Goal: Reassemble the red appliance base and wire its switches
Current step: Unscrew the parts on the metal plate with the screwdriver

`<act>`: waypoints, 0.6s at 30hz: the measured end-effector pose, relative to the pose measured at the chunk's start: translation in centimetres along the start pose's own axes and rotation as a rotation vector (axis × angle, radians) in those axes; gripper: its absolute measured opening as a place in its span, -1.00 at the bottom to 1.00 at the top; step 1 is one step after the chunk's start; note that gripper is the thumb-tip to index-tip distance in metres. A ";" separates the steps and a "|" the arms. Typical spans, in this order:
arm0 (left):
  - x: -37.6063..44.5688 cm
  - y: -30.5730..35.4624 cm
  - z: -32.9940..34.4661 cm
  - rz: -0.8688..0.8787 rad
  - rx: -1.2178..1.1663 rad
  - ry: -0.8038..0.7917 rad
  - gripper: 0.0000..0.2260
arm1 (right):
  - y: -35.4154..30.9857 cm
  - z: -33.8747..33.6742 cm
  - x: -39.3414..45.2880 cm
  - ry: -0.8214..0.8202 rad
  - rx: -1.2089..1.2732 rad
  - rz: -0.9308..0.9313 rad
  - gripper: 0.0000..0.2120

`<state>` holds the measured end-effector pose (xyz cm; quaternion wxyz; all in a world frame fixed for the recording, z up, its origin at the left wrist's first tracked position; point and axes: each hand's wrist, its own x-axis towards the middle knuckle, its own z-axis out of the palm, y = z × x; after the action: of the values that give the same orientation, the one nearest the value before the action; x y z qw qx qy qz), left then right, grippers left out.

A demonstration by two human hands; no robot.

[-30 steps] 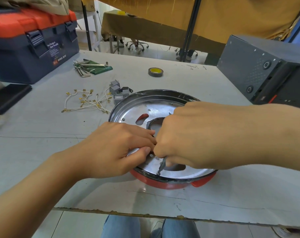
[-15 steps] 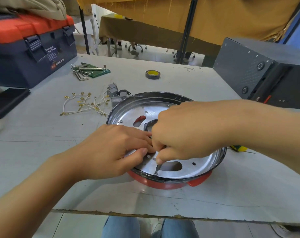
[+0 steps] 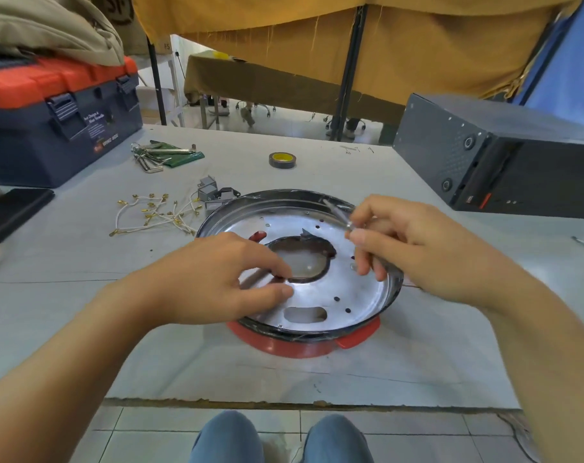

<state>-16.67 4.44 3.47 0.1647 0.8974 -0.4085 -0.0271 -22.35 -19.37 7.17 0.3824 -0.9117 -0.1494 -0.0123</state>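
from my head camera: my left hand (image 3: 227, 279) lies low over the near left part of the metal plate (image 3: 357, 289), fingers bent and reaching toward the rim of its big round hole; the fingertips touch the plate and hold nothing that i can see. my right hand (image 3: 414, 248) hovers over the right side of the plate, fingers curled round a thin tool (image 3: 337, 213) whose metal shaft sticks out up and left past my thumb. the shaft is blurred, so i cannot tell its tip. the plate sits in the red base (image 3: 304, 345), which rests on the grey table (image 3: 83, 295) right in front of me; only its near red edge shows.

on the blue and orange toolbox (image 3: 60, 121), far left, a label reads "wing box"; the smaller lines above it are too small to read. beside the plate's far left lie grey switches (image 3: 213, 192) and white wires (image 3: 153, 215) with brass ends. a tape roll (image 3: 281, 160) sits further back, and a black box (image 3: 504, 158) on the right is cut off by the frame.
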 end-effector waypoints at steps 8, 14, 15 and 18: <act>2.7 4.7 1.6 -0.112 0.054 -0.103 -0.14 | 7.1 0.1 -4.7 0.673 0.415 0.246 -0.91; 4.0 6.0 3.4 -0.156 -0.019 -0.228 -0.07 | 11.0 -0.3 -5.3 0.585 0.195 0.440 -0.79; 4.2 6.0 3.4 -0.166 -0.026 -0.226 -0.08 | 11.5 -0.4 -5.1 0.564 0.185 0.457 -0.76; 4.7 5.7 3.2 -0.184 -0.011 -0.230 -0.13 | 12.9 -1.4 -4.2 0.594 0.226 0.497 -0.79</act>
<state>-18.27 -3.36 2.60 0.1184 0.9211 -0.3407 -0.1469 -22.58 -30.02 -1.37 0.4982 -0.8291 0.1923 -0.1659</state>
